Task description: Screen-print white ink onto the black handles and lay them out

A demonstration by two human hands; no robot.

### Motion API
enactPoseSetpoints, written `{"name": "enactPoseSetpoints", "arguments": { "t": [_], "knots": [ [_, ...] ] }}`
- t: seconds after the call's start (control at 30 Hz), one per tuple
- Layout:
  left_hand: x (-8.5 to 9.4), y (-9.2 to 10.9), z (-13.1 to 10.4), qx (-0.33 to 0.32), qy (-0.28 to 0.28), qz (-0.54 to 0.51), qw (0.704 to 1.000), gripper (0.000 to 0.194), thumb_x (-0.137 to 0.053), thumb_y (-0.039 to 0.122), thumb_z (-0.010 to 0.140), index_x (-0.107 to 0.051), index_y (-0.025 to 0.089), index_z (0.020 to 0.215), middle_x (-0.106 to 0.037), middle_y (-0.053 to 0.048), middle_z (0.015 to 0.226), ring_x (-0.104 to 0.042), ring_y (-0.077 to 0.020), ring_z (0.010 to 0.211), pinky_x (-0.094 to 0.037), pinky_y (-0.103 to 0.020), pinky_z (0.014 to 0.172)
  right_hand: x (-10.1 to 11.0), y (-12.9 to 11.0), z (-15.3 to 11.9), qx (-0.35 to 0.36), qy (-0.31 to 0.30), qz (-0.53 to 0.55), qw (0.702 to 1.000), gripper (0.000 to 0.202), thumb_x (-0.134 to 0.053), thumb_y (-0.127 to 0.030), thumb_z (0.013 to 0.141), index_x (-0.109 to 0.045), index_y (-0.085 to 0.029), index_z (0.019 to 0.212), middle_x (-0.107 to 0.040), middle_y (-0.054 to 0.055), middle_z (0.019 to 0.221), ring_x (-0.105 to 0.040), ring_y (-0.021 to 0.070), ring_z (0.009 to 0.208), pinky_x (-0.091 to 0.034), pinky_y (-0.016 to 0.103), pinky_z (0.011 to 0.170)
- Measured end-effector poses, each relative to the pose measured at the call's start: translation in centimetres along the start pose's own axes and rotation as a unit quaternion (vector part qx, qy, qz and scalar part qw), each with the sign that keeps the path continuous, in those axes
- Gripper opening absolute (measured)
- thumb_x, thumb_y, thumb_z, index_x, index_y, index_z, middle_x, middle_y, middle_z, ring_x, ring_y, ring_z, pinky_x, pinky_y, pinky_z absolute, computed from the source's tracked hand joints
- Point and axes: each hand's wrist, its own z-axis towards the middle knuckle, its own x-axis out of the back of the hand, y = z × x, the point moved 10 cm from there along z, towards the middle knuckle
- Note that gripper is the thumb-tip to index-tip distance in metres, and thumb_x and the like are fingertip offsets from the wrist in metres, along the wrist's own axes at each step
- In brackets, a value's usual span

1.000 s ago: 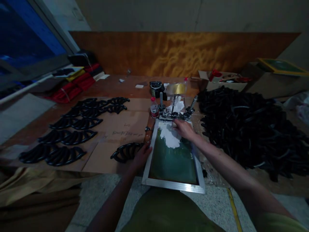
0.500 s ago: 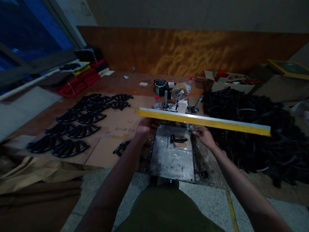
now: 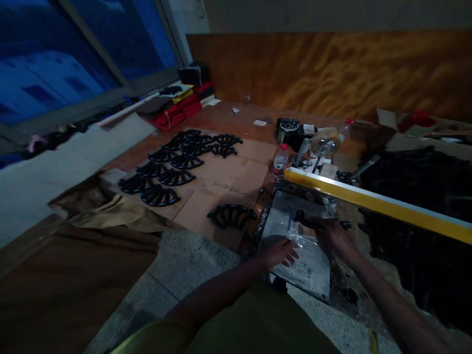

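Observation:
In the head view a grey metal plate point(image 3: 306, 273) lies in front of me. Over its near left part my left hand point(image 3: 282, 251) is open, fingers apart, beside clear plastic film point(image 3: 300, 239). My right hand point(image 3: 334, 236) is closed at the plate's right side on a black curved handle point(image 3: 302, 217), partly covered by the fingers. A dark end point(image 3: 346, 224) shows past the hand; whether it belongs to the same handle I cannot tell. A short fan of similar black handles point(image 3: 232, 215) lies on cardboard left of the plate.
A yellow bar point(image 3: 368, 199) with a white top edge spans above the plate's far side. More black handles point(image 3: 160, 195) lie in fans on the cardboard point(image 3: 228, 179). A red-capped bottle point(image 3: 280, 162) and tape roll point(image 3: 326, 142) stand behind; a dark heap point(image 3: 413, 172) lies right.
The view has turned left. My left hand has come from the bar's left end down over the plate. My right hand has moved in from the plate's right side to the handle.

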Motion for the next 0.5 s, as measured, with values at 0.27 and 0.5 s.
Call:
{"name": "enactPoseSetpoints", "arguments": {
  "t": [0.27, 0.5],
  "knots": [
    [9.4, 3.1, -2.6, -0.056, 0.246, -0.049, 0.967, 0.065, -0.032, 0.066, 0.090, -0.054, 0.015, 0.123, -0.068, -0.014, 0.110, -0.068, -0.0193, 0.081, -0.052, -0.027, 0.057, -0.5, -16.9, 3.0, 0.123, 0.025, 0.101, 0.987, 0.018, -0.047, -0.024, 0.094, -0.064, -0.018, 0.090, -0.064, 0.011, 0.090, -0.059, 0.0239, 0.087, -0.049, 0.034, 0.076],
    [28.0, -2.6, -13.1, 0.060, 0.446, 0.141, 0.882, 0.076, -0.007, 0.064, 0.092, -0.054, 0.013, 0.122, -0.071, -0.010, 0.080, -0.068, -0.0202, 0.066, -0.050, -0.029, 0.056, -8.4, -25.8, 10.8, 0.089, -0.145, 0.100, 0.980, 0.027, -0.050, -0.030, 0.096, -0.063, -0.022, 0.118, -0.066, 0.011, 0.111, -0.056, 0.0253, 0.109, -0.044, 0.036, 0.092]
  ]
}}
